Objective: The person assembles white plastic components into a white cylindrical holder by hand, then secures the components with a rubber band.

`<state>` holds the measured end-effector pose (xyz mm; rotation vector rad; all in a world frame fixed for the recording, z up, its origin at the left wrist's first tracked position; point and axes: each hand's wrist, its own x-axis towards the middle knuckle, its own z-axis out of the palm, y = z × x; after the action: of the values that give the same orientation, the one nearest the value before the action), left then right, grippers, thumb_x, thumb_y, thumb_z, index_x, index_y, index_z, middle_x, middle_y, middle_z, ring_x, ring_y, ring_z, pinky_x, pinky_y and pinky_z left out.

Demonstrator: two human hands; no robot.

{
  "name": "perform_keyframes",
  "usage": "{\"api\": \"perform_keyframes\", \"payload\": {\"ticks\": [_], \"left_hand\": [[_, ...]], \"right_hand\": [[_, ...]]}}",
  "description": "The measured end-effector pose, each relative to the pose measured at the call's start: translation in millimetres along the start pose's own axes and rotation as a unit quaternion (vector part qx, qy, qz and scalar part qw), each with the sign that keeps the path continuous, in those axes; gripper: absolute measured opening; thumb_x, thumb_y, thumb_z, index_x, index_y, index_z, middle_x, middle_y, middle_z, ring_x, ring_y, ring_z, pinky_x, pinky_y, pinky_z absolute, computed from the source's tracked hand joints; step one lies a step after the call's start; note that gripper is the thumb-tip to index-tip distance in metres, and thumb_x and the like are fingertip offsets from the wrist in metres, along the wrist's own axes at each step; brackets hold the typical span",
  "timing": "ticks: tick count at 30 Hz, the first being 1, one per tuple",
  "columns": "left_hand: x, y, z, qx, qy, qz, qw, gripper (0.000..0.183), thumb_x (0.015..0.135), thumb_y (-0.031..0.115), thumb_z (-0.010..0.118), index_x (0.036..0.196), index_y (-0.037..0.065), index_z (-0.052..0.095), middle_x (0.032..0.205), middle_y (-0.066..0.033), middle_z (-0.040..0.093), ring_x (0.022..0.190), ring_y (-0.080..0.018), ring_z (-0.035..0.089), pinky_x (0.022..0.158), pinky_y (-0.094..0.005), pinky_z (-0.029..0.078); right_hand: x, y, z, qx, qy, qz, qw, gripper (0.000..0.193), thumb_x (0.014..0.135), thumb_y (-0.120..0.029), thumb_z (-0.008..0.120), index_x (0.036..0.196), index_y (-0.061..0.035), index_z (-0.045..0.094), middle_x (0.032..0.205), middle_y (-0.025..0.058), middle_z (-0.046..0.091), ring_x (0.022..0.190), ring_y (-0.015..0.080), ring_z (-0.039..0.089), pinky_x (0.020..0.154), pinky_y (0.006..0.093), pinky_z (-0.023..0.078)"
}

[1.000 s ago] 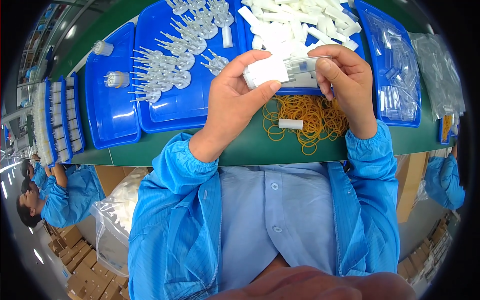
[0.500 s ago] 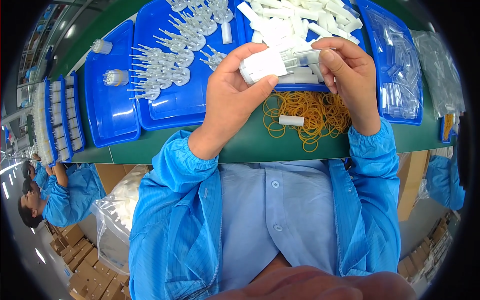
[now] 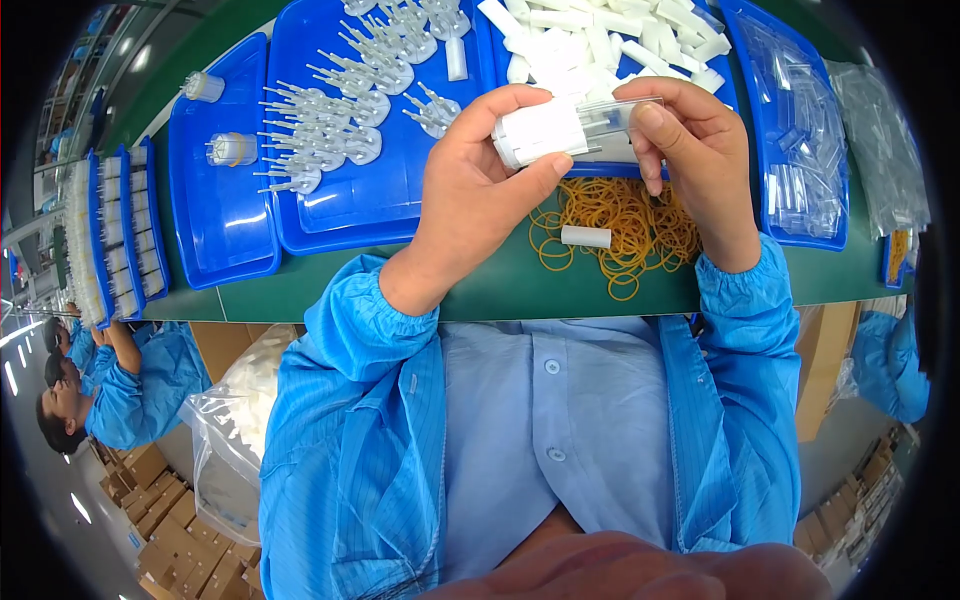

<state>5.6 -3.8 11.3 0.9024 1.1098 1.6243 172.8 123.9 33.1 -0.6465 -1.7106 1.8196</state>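
My left hand [image 3: 465,195] is closed round a bundle of white cylinders [image 3: 540,134] on a round base, with thin pale prongs sticking out of its right end. My right hand [image 3: 700,145] pinches a clear plastic piece [image 3: 622,114] between thumb and fingers. That clear piece lies against the prongs; whether it sits between or over them I cannot tell. Below the hands, a pile of yellow rubber bands [image 3: 625,225] rests on the green table [image 3: 480,285], with one loose white cylinder [image 3: 586,237] on it.
A blue tray [image 3: 350,225] holds several pronged bases [image 3: 360,145]. White cylinders [image 3: 600,45] fill the tray behind my hands. Clear plastic pieces [image 3: 800,160] lie in the right tray. Two banded bundles [image 3: 232,150] stand in the left tray. Co-workers [image 3: 150,375] sit at far left.
My left hand has shifted slightly right with the white bundle, bringing it closer to my right fingers. Less of the clear piece shows between the hands.
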Motion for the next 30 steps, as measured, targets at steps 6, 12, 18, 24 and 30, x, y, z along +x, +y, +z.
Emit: {"api": "perform_keyframes", "payload": {"ticks": [6, 12, 18, 24, 30], "left_hand": [[1.0, -5.1, -1.2, 0.047, -0.005, 0.067, 0.997, 0.045, 0.084, -0.007, 0.064, 0.124, 0.001, 0.046, 0.118, -0.0101, 0.054, 0.109, -0.0168, 0.055, 0.089, -0.0285, 0.049], [0.0, -2.4, -0.9, 0.007, 0.004, 0.027, 1.0, 0.042, 0.087, -0.003, 0.062, 0.125, 0.001, 0.046, 0.118, -0.011, 0.054, 0.109, -0.0163, 0.055, 0.089, -0.0284, 0.049], [-2.2, -2.1, 1.4, 0.003, 0.014, 0.015, 1.0, 0.041, 0.088, -0.002, 0.062, 0.126, 0.0, 0.045, 0.117, -0.0111, 0.056, 0.108, -0.0157, 0.056, 0.089, -0.028, 0.049], [-0.5, -1.4, 0.9, 0.037, 0.024, 0.017, 0.999, 0.043, 0.085, -0.003, 0.064, 0.124, -0.001, 0.046, 0.115, -0.0104, 0.056, 0.108, -0.0157, 0.056, 0.087, -0.0277, 0.05], [-0.2, -6.4, 0.5, 0.092, 0.037, 0.042, 0.994, 0.038, 0.084, -0.005, 0.065, 0.12, 0.0, 0.051, 0.111, -0.0076, 0.059, 0.103, -0.013, 0.058, 0.085, -0.0252, 0.049]], "right_hand": [[-0.4, 0.5, 3.8, 0.02, 0.008, -0.014, 1.0, 0.023, 0.093, -0.016, 0.061, 0.109, 0.0003, 0.065, 0.071, 0.002, 0.059, 0.054, 0.0048, 0.052, 0.045, 0.0176, 0.041], [-1.2, -2.6, 0.3, 0.001, 0.012, -0.011, 1.0, 0.022, 0.092, -0.016, 0.061, 0.108, -0.0003, 0.066, 0.07, 0.0017, 0.059, 0.053, 0.0043, 0.051, 0.044, 0.0172, 0.039], [-2.4, 0.5, 3.8, -0.02, 0.017, -0.011, 1.0, 0.022, 0.092, -0.015, 0.061, 0.108, -0.0005, 0.066, 0.07, 0.0013, 0.059, 0.051, 0.0036, 0.05, 0.043, 0.0168, 0.037], [-2.3, 0.5, 5.6, -0.006, 0.027, 0.002, 1.0, 0.022, 0.092, -0.016, 0.062, 0.107, -0.0004, 0.067, 0.068, 0.0018, 0.06, 0.05, 0.0041, 0.051, 0.042, 0.0171, 0.038], [-2.3, -1.2, 7.2, 0.036, 0.021, 0.012, 0.999, 0.021, 0.092, -0.016, 0.062, 0.106, -0.0002, 0.067, 0.068, 0.0022, 0.061, 0.051, 0.0054, 0.054, 0.041, 0.0174, 0.04]]}}
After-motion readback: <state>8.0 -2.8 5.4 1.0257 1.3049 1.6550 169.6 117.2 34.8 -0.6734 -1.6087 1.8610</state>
